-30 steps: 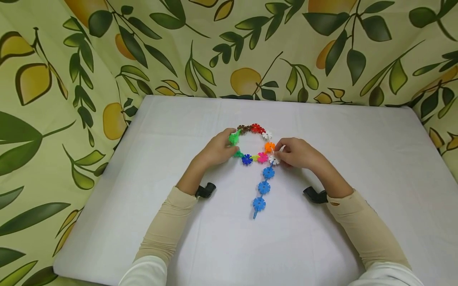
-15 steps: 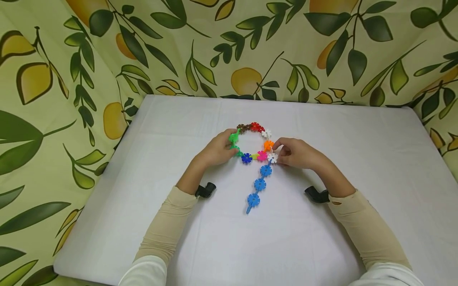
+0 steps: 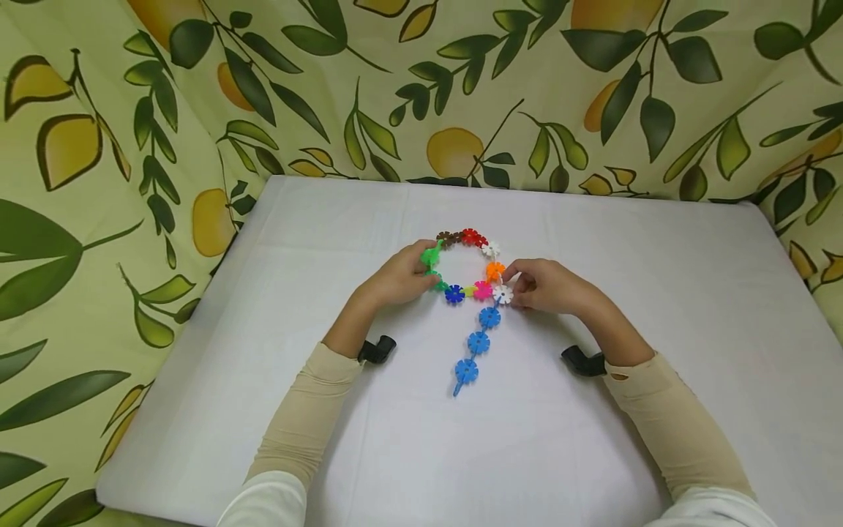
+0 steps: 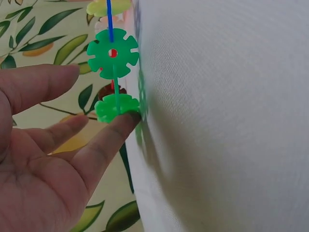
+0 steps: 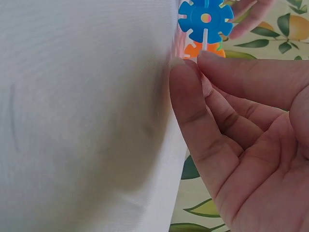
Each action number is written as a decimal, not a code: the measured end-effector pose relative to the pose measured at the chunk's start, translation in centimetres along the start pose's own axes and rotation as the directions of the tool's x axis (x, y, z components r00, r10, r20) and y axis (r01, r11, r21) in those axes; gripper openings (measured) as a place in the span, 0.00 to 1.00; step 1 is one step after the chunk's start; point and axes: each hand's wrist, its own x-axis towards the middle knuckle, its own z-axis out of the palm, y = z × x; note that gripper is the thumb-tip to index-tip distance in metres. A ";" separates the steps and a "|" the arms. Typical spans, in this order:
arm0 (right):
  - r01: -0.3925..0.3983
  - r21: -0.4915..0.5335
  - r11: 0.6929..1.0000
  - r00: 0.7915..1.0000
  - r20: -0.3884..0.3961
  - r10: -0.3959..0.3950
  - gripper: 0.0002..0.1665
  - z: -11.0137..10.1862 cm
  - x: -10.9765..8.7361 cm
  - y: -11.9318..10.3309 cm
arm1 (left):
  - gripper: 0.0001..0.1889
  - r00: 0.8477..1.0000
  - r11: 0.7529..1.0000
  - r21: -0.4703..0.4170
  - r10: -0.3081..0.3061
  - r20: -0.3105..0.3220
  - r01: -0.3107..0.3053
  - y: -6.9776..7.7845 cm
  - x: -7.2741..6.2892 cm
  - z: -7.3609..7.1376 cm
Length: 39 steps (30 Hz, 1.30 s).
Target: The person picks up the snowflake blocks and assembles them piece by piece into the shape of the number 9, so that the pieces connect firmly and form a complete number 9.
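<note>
Slotted plastic snowflake discs are linked into a ring with a tail on the white cloth. My left hand [image 3: 398,277] is at the ring's left side, where a straight fingertip touches a light green disc [image 4: 116,107]. Its thumb stands apart from a darker green disc [image 4: 113,52]. At the lower right of the ring, my right hand [image 3: 552,285] pinches a white disc [image 3: 503,294] between thumb and finger; the fingertips hide most of it in the right wrist view. An orange disc [image 3: 495,271] and a pink disc [image 3: 483,290] lie beside it. Several blue discs [image 3: 478,342] form the tail.
A white-covered table [image 3: 316,227] lies under the hands. Behind it and on its left hangs a leaf-and-fruit patterned curtain [image 3: 454,150]. Black wrist camera parts [image 3: 379,350] stick out beneath both forearms.
The blue tail has swung left at its near end, then stayed about there. My right hand keeps its pinch by the white disc, and my left hand has barely moved.
</note>
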 end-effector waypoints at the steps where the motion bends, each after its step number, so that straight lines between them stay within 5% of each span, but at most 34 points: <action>1: 0.001 -0.008 1.000 1.000 -0.001 -0.001 0.18 0.0 0.0 0.1 | 0.35 1.000 1.000 -0.004 -0.003 0.006 0.003 0.0 0.0 0.0; 14: 0.042 -0.012 0.999 0.999 -0.027 -0.042 0.15 0.2 0.2 0.5 | 0.38 1.000 0.998 0.064 -0.022 -0.021 0.024 0.5 0.0 0.6; 18: -0.007 0.188 0.982 0.999 0.036 0.000 0.13 0.2 0.5 0.7 | 0.40 0.994 0.980 0.169 -0.092 -0.064 0.102 1.0 0.0 1.5; 22: -0.073 0.403 0.912 0.995 0.091 0.039 0.14 0.2 0.7 0.9 | 0.41 0.985 0.925 0.345 -0.123 -0.125 0.159 1.9 -0.1 2.8; 26: -0.084 0.524 0.848 0.993 0.119 0.024 0.16 0.1 0.8 1.2 | 0.34 0.990 0.877 0.471 -0.040 -0.135 0.100 2.8 -0.2 3.7; 30: -0.091 0.596 0.798 0.989 0.149 0.002 0.16 0.0 0.9 1.4 | 0.22 0.996 0.848 0.530 0.059 -0.067 -0.015 3.2 -0.2 4.3; 39: -0.097 0.624 0.775 0.988 0.157 -0.003 0.17 0.3 1.0 1.5 | 0.11 0.986 0.811 0.577 0.159 -0.055 -0.099 3.4 -0.2 4.8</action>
